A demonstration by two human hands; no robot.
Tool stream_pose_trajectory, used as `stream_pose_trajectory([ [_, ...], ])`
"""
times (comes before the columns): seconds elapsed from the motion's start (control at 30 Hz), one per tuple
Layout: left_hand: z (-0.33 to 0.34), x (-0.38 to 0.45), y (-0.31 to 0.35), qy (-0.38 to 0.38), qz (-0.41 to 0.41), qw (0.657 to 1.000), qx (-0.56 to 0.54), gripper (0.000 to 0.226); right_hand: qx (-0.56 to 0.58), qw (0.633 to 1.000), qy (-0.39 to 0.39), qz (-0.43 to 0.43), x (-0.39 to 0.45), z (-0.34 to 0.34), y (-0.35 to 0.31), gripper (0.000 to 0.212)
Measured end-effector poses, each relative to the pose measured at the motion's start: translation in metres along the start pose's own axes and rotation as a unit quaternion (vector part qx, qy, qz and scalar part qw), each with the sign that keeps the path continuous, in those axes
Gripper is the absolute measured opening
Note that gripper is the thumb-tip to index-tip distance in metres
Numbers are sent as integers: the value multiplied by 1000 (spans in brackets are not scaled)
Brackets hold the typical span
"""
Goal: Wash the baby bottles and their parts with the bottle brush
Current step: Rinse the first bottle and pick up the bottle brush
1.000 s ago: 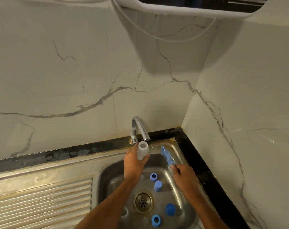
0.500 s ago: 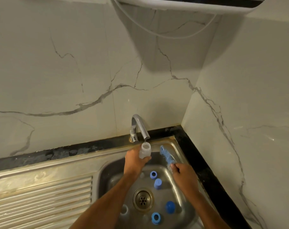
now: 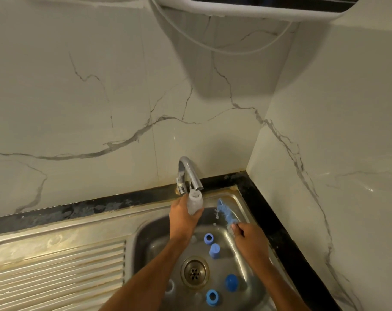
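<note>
My left hand (image 3: 182,217) grips a small clear baby bottle (image 3: 195,202) upright, its mouth just under the spout of the chrome tap (image 3: 188,173). My right hand (image 3: 250,240) holds the handle of a blue bottle brush (image 3: 226,214), bristles pointing up and away, to the right of the bottle and apart from it. On the floor of the steel sink (image 3: 145,234) lie several blue bottle parts: a ring (image 3: 208,238), a cap (image 3: 214,250), a dome cap (image 3: 231,282) and another ring (image 3: 212,298). A clear part (image 3: 170,286) lies left of the drain (image 3: 194,272).
A ribbed steel draining board (image 3: 56,272) stretches left of the basin. A black counter strip (image 3: 278,227) runs behind and to the right. Marble walls close the corner. A white appliance (image 3: 246,7) with a cable hangs overhead.
The bottle has risen slightly, closer to the tap's spout. The brush and my right hand have stayed beside it, almost unmoved.
</note>
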State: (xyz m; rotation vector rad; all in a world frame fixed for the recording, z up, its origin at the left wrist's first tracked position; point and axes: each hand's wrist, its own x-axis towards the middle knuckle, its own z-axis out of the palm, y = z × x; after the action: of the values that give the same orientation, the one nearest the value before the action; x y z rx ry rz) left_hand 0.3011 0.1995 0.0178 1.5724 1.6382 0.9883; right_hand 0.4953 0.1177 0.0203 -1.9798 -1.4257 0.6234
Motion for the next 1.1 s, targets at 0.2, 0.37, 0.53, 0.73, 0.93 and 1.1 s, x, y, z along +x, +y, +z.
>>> stream_pose_trajectory([
  [0.2, 7, -1, 1, -4, -12, 1000, 9, 51, -6, 1000, -5, 10, -1, 3, 4, 40],
  [0.37, 11, -1, -7, 1, -60, 998, -17, 64, 2, 1000, -9, 13, -2, 2, 8, 42],
  [0.53, 5, -4, -4, 6, -86, 995, -51, 72, -9, 1000, -12, -9, -9, 0, 7, 40],
  [0.73, -6, -18, -14, 16, -88, 995, -52, 64, -9, 997, -74, 19, -11, 11, 10, 41],
  [0.93, -37, -34, -23, 38, -106, 993, -30, 74, -91, 991, -84, -41, -23, 28, -11, 39],
  [1.1, -74, -45, -42, 55, -74, 995, 25, 72, -107, 990, -81, -45, -43, 53, -33, 40],
])
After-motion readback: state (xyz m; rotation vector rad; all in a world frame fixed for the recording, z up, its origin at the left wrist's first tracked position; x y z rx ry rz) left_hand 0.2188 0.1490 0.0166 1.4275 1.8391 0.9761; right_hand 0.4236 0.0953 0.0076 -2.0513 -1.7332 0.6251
